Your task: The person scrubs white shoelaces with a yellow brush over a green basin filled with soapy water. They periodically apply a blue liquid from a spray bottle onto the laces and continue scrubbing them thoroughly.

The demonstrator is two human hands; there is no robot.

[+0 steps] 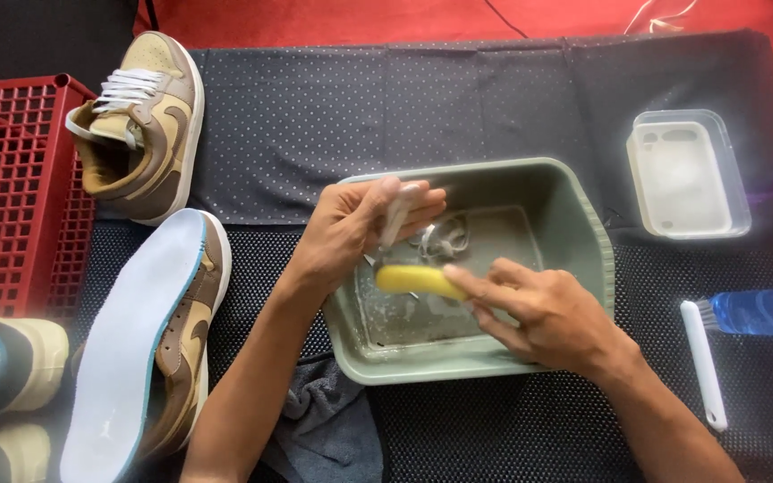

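**Wet shoelace under yellow brush, over wash basin**

Left hand [351, 237]: fingers clenched on white shoelace [397, 215]; limp, light, likely slippery; best pinched near the end.
Right hand [543, 313]: gripping yellow brush [418, 281] against it.
Below: green basin [583, 233], shallow water.
Around: tan sneakers [149, 116], red crate [11, 188], white-handled brush [704, 362], clear tub [686, 174].

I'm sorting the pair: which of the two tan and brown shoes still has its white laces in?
The upper shoe, beside the red crate, is laced. The lower shoe shows none and has a pale insole lying on it.
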